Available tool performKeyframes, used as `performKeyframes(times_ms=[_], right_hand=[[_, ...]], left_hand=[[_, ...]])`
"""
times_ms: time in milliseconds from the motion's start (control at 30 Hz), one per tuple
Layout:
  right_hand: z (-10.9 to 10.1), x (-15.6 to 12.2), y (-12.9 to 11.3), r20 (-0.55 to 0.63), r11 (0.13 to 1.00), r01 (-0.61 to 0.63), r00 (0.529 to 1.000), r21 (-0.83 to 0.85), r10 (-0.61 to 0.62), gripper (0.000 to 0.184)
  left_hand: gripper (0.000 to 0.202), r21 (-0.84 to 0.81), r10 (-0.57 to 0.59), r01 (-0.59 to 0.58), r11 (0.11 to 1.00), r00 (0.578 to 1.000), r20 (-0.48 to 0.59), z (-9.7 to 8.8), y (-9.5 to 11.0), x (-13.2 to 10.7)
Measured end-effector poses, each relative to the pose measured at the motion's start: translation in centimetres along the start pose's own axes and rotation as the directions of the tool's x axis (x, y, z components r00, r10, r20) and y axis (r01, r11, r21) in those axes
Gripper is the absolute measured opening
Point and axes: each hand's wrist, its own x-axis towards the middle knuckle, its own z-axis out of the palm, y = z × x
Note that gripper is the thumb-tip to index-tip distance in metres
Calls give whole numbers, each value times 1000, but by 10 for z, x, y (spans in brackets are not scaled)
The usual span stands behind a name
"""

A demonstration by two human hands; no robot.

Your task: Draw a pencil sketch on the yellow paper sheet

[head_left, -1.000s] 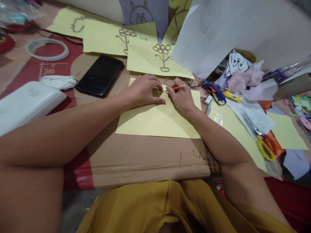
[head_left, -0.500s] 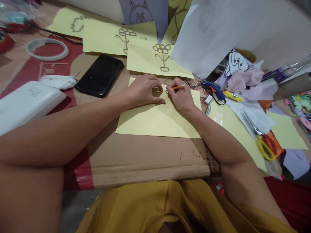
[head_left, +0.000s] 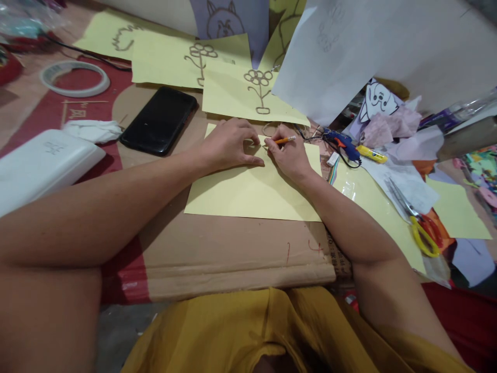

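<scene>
A blank yellow sheet (head_left: 252, 191) lies on a flat piece of cardboard (head_left: 217, 254) in front of me. My left hand (head_left: 229, 145) rests on the sheet's top edge, fingers curled and pressing down, thumb stretched along the paper. My right hand (head_left: 287, 155) is closed on an orange pencil (head_left: 285, 139), whose tip touches the sheet just beside my left fingers. Both forearms reach in from the bottom corners.
A black phone (head_left: 159, 122) lies left of the sheet, with a white box (head_left: 42, 166), crumpled tissue (head_left: 93, 130) and tape roll (head_left: 75, 79) further left. Yellow sheets with flower drawings (head_left: 252, 93) lie behind. A blue glue gun (head_left: 341, 142) and yellow scissors (head_left: 421, 230) are at right.
</scene>
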Motion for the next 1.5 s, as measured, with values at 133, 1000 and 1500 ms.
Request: performKeyframes(times_ms=[133,1000,1500], right_hand=[[0,0,1,-6,1000,9,1000,-14,-9,24],[-7,-7,-9,73,1000,-29,997,9,28,23],[-10,-11,-10,85,1000,0,996,-5,0,23]], left_hand=[[48,-3,-1,1,1000,1000,-2,0,0,0],[50,-16,-12,12,1000,1000,-5,0,1,-1],[49,-20,-7,7,1000,1000,-11,0,0,-1]])
